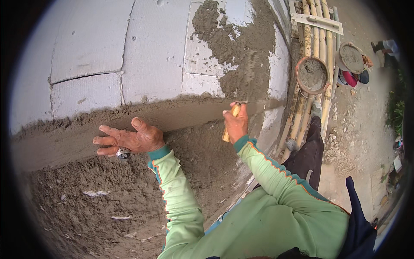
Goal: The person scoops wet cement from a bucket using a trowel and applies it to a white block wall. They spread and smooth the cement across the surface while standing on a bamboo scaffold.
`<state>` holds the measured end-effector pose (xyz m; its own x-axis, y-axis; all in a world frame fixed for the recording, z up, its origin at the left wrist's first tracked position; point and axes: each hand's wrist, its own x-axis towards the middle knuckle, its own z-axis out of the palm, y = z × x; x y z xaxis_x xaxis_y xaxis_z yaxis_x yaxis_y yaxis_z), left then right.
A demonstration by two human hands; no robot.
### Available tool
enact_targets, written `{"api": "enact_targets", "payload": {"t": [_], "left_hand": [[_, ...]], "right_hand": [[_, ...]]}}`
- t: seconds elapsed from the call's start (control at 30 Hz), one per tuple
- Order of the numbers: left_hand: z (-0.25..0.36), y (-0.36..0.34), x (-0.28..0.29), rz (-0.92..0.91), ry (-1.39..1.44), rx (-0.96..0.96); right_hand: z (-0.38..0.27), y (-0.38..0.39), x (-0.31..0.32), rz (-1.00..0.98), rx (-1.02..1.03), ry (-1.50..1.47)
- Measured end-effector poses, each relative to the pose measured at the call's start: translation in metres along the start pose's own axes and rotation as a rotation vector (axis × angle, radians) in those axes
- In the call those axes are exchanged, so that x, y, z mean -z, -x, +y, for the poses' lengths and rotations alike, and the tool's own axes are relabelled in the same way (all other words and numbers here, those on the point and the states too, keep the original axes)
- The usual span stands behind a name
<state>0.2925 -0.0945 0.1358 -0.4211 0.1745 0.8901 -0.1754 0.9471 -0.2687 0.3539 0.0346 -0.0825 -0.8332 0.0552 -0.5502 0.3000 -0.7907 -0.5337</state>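
My left hand [131, 137] is spread open beside a smooth band of wet mortar [185, 114] on the wall; whether the palm touches it I cannot tell. My right hand [236, 125] is closed round the yellow wooden handle of a trowel [235, 110], close to the same band. A bit of metal shows at the top of that handle; the blade is mostly hidden. Rough grey mortar [254, 56] covers part of the white block wall [155, 47] above my right hand. Coarser mortar [108, 194] spreads over the wall below my left hand.
Several bamboo poles [317, 39] run side by side to my right, with my foot on them. A bucket of mortar [312, 75] and a long flat float [317, 23] rest there. Beyond, a person [353, 77] is beside another mortar bucket [351, 58] on stony ground far below.
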Motion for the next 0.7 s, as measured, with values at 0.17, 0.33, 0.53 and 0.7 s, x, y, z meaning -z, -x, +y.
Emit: {"api": "enact_targets", "payload": {"t": [0.17,0.33,0.53,0.7], "left_hand": [[-0.027,0.011,0.013,0.035,-0.081,-0.066],[-0.035,0.008,0.003,0.064,-0.170,-0.165],[-0.041,0.005,0.016,-0.041,-0.250,-0.131],[-0.025,0.016,-0.037,-0.090,-0.262,-0.189]], "right_hand": [[-0.012,0.070,-0.038,-0.470,-0.007,0.136],[0.075,-0.119,0.169,-0.005,-0.208,0.369],[0.064,-0.313,0.478,0.546,-0.242,1.443],[0.043,-0.446,0.607,0.067,-0.226,2.132]]}}
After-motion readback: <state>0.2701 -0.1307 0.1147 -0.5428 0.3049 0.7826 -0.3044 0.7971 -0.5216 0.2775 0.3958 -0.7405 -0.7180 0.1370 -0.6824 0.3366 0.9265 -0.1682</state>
